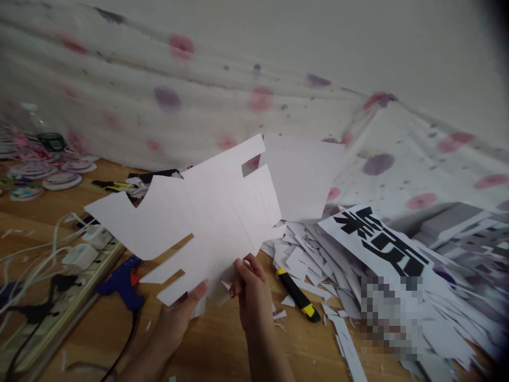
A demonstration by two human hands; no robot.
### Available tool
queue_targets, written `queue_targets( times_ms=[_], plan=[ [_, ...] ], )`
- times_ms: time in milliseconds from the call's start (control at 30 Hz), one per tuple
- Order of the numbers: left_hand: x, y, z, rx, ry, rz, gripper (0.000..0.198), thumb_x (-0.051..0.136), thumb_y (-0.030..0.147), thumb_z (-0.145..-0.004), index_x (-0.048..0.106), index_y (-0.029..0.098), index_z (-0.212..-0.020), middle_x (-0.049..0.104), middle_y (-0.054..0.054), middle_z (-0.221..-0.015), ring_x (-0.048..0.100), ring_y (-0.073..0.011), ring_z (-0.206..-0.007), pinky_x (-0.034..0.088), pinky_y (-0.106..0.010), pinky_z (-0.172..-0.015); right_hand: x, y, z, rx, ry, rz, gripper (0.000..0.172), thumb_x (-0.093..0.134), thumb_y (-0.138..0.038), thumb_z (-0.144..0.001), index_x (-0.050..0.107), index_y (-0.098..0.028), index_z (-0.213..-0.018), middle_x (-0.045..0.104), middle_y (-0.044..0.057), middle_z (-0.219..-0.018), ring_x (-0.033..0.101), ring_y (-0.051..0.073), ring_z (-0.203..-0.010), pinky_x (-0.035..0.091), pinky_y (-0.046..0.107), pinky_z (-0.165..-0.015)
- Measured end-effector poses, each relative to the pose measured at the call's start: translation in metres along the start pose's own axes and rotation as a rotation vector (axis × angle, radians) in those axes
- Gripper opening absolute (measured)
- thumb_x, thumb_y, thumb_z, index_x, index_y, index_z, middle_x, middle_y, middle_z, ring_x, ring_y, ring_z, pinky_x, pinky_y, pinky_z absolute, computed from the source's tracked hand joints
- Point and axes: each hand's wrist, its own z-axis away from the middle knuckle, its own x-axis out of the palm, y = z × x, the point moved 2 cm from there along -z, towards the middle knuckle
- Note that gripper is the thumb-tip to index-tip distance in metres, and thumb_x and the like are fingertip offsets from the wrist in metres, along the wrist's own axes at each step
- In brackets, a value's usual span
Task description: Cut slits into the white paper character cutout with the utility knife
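A large white paper cut-out (214, 207) with notches and strip-like arms is held up in front of me over the table. My left hand (183, 310) is closed on its lower edge, thumb on the near face and the other fingers hidden behind. My right hand (251, 281) pinches the lower right edge with its fingers curled. A small white flap shows between the two hands; whether it belongs to the cut-out I cannot tell. On the table right of my right hand lies a yellow-and-black utility knife (298, 294).
To the left are a blue glue gun (125, 284), a power strip (79, 307) with plugs and cables, a bottle (45, 127) and several round decorated pieces (61, 180). Paper scraps (296, 254) and a sheet with black characters (374, 239) lie right. A spotted cloth (210, 116) hangs behind.
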Motion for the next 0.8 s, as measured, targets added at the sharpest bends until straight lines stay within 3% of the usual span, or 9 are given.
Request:
queue_targets(
  times_ms=[100, 300, 533, 800],
  plan=[
    [-0.001, -0.001, 0.0, 0.064, 0.032, -0.053, 0.047, 0.08, 0.016, -0.048, 0.063, 0.021, -0.091, 0.07, -0.001, -0.093, 0.052, -0.0232, -0.113, 0.034, -0.033, -0.103, 0.001, 0.002, 0.0, 0.033, 0.0, -0.05, 0.025, 0.068, -0.031, -0.06, 0.058, -0.019, -0.079, 0.047, -0.01, -0.055, 0.034, 0.002, -0.035, 0.034, 0.016, -0.035],
    [0.008, -0.003, 0.004, 0.058, 0.055, 0.016, 0.05, 0.08, 0.021, -0.05, 0.061, 0.022, -0.096, 0.069, -0.002, -0.097, 0.054, -0.0239, -0.11, 0.038, -0.036, -0.099, -0.001, 0.003, -0.002, 0.072, 0.029, -0.073, 0.033, 0.073, -0.031, -0.054, 0.051, -0.02, -0.076, 0.048, -0.01, -0.053, 0.043, 0.004, -0.037, 0.034, 0.016, -0.035],
    [0.008, -0.008, 0.004, 0.003, 0.015, 0.067, 0.052, 0.08, 0.022, -0.052, 0.06, 0.023, -0.1, 0.07, -0.002, -0.096, 0.055, -0.0232, -0.109, 0.039, -0.036, -0.099, -0.007, 0.0, -0.002, 0.047, 0.012, -0.104, 0.031, 0.072, -0.025, -0.055, 0.046, -0.02, -0.071, 0.045, -0.013, -0.054, 0.02, -0.003, -0.028, 0.011, 0.013, -0.028],
    [0.008, -0.006, 0.005, -0.022, 0.0, 0.099, 0.061, 0.081, 0.023, -0.049, 0.058, 0.023, -0.106, 0.07, -0.001, -0.095, 0.055, -0.0229, -0.109, 0.039, -0.036, -0.099, -0.007, 0.002, 0.0, 0.044, 0.004, -0.047, 0.027, 0.07, -0.029, -0.059, 0.048, -0.021, -0.072, 0.041, -0.013, -0.051, 0.019, -0.001, -0.031, 0.012, 0.013, -0.03]
  ],
)
